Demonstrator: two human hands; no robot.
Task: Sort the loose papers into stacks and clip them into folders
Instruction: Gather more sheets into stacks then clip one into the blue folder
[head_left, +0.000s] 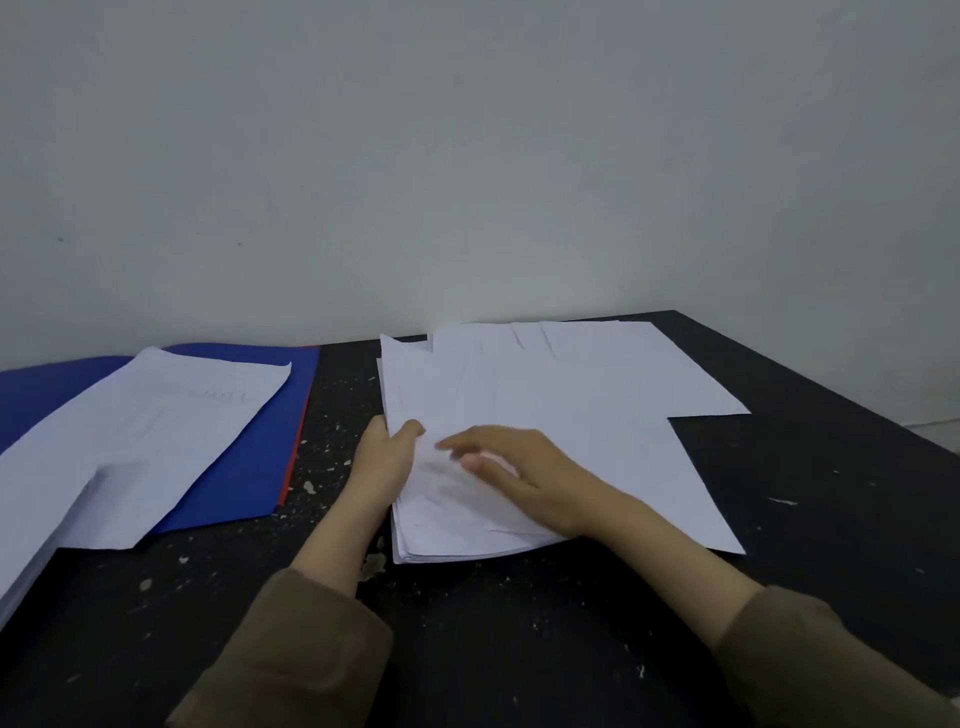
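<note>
While the left hand (387, 457) pinches the near-left edge of the loose paper pile (545, 426) on the dark tabletop (831, 493), the right hand (511, 470) rests on that pile, fingers loosely spread. Left of the pile lies a blue folder (249, 467) carrying a paper stack (130, 447).

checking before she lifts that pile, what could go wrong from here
1. The left hand pinches only the left edge of the loose pile; lifted like that, lower sheets could slide out.
2. The sheets fanned toward the wall lie askew and could get dragged along.
3. The sorted sheets overhang the blue folder, so they may clip in crooked.
</note>
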